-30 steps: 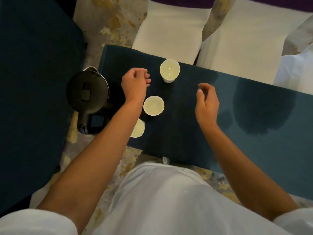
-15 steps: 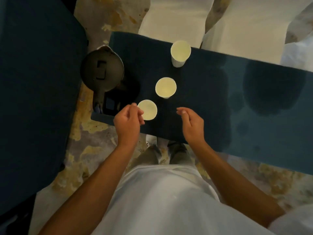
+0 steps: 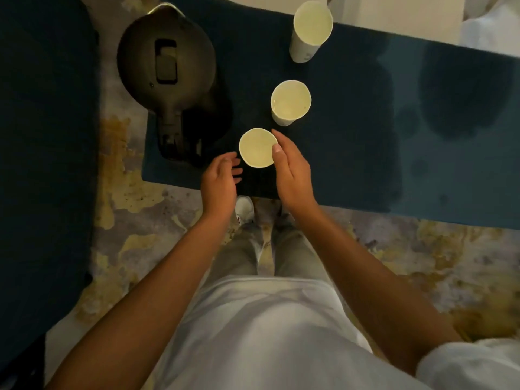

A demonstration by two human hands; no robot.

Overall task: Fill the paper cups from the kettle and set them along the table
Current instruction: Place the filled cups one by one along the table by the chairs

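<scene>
Three pale paper cups stand in a slanted row on the dark blue table: a far cup, a middle cup and a near cup close to the front edge. A black kettle sits at the table's left end, lid closed, handle toward me. My right hand wraps the near cup's right side, thumb on its rim and fingers behind it. My left hand hovers just left of that cup, fingers apart, holding nothing.
Dark wet patches mark the cloth on the table's right half. Another dark blue covered surface fills the left side. White covered chairs stand beyond the table. Patterned carpet and my shoe lie below.
Both hands drew back from the far part of the table to the near cup. My right hand closed around its right side, and my left hand opened beside it.
</scene>
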